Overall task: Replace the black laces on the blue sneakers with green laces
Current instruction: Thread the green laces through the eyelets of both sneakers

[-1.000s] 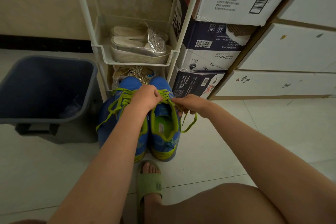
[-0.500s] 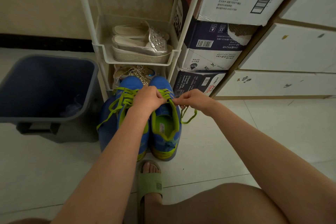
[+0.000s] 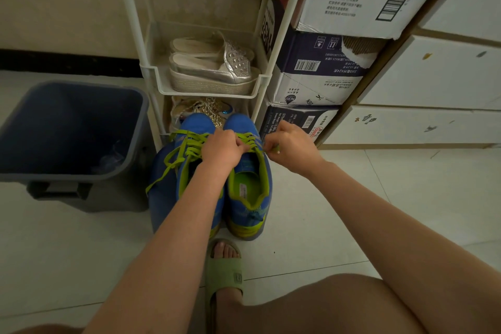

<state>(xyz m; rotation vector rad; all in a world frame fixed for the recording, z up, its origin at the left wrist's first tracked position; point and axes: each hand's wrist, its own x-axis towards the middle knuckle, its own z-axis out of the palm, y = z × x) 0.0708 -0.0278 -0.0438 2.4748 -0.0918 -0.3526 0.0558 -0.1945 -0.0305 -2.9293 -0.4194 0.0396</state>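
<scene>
Pale tiled floor (image 3: 352,211), sneakers (image 3: 240,123) in front of the rack (image 3: 206,89). Left grip (image 3: 222,148) clutches green laces (image 3: 250,139); right grip (image 3: 290,145) pinches a lace tip (image 3: 277,150). Last eyelets, likely: thread it next.

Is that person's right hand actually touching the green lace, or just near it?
Touching. The head view shows the right hand pinching the end of the green lace, whose tip pokes out between its fingers.
</scene>
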